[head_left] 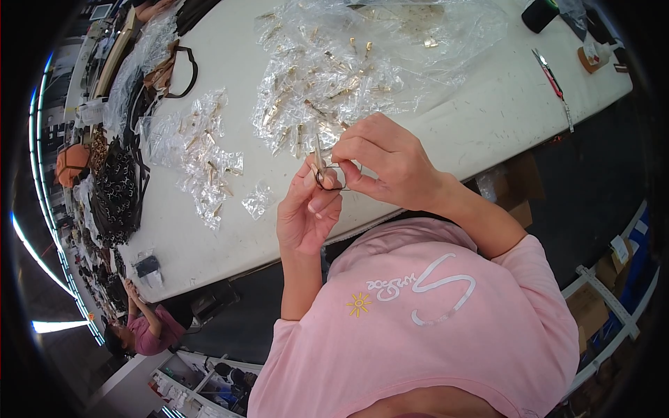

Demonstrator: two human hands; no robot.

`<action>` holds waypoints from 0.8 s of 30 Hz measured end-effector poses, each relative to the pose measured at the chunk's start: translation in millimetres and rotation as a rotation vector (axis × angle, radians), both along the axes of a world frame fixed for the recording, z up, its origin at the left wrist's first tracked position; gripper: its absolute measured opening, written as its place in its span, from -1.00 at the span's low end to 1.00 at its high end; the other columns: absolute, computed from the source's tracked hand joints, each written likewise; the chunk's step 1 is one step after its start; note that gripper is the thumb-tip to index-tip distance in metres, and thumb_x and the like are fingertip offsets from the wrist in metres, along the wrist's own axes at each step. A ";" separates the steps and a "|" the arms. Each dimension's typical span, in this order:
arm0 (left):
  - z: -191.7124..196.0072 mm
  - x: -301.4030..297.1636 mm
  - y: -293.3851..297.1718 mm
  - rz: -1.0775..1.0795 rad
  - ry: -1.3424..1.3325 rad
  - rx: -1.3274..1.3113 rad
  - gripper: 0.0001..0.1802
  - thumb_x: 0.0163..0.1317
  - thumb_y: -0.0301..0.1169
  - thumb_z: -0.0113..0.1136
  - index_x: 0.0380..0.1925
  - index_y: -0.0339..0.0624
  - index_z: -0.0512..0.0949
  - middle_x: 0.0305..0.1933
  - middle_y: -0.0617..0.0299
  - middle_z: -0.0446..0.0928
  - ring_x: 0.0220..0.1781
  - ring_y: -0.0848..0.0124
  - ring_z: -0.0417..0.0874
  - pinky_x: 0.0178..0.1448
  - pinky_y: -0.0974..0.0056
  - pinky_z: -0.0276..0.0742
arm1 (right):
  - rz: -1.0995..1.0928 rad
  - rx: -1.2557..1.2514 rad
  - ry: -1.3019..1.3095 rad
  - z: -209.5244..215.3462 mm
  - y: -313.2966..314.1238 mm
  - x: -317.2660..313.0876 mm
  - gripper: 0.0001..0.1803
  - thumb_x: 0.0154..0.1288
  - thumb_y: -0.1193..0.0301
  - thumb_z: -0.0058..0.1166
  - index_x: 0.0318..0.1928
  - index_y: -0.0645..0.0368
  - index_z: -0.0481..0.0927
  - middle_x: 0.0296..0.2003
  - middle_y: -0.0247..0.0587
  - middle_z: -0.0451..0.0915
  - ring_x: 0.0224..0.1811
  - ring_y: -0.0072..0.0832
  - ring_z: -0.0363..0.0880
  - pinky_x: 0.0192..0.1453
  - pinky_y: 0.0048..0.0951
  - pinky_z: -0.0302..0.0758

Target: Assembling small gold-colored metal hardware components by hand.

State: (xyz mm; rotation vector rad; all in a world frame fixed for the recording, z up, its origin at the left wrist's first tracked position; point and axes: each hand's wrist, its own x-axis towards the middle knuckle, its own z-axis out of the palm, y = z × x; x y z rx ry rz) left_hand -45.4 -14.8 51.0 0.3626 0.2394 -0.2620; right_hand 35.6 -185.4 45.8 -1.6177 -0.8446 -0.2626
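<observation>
Pinching a small dark metal ring (pixel 330 179) between them, the left hand (pixel 305 212) and the right hand (pixel 387 164) meet just above the near edge of the white table (pixel 488 118). The left grip is pressed together on the ring from below, thumb against fingers. The right grip is pressed together on its upper right side, beside a thin gold clip (pixel 319 155) that stands up from the ring. Just beyond the hands lies a big heap of clear bags (pixel 334 76) with gold clips inside. Smaller clear bags (pixel 202 157) lie to the left. A red-handled tool (pixel 552 80) rests far right on the table.
</observation>
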 end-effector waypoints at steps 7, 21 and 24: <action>-2.1 -3.1 1.9 0.046 0.042 0.064 -0.84 0.39 -0.47 0.11 -0.09 -0.22 0.42 -0.24 0.05 0.60 -0.54 0.62 0.41 -0.45 0.52 0.38 | 0.137 -0.028 0.149 -0.1 -3.1 -0.5 -0.76 0.01 0.68 0.20 -0.27 0.20 0.54 -0.35 -0.26 0.54 -0.36 -0.41 0.57 -0.24 -0.44 0.52; -0.2 -1.0 1.8 0.067 -0.048 0.563 -0.86 0.34 -0.48 0.18 -0.15 -0.21 0.46 -0.28 0.04 0.65 -0.53 0.59 0.53 -0.44 0.49 0.47 | 0.210 -0.035 0.198 -4.3 -4.4 -0.4 -0.90 0.23 0.62 0.07 -0.24 0.21 0.52 -0.40 -0.27 0.61 -0.34 -0.43 0.64 -0.26 -0.43 0.52; -6.9 -1.9 2.5 0.014 -0.009 0.355 -0.85 0.35 -0.47 0.16 -0.14 -0.21 0.44 -0.27 0.03 0.64 -0.55 0.61 0.47 -0.44 0.51 0.43 | 0.119 -0.090 -0.007 -2.3 -4.9 -1.7 -0.86 0.19 0.65 0.09 -0.25 0.20 0.52 -0.41 -0.26 0.58 -0.35 -0.37 0.59 -0.28 -0.39 0.51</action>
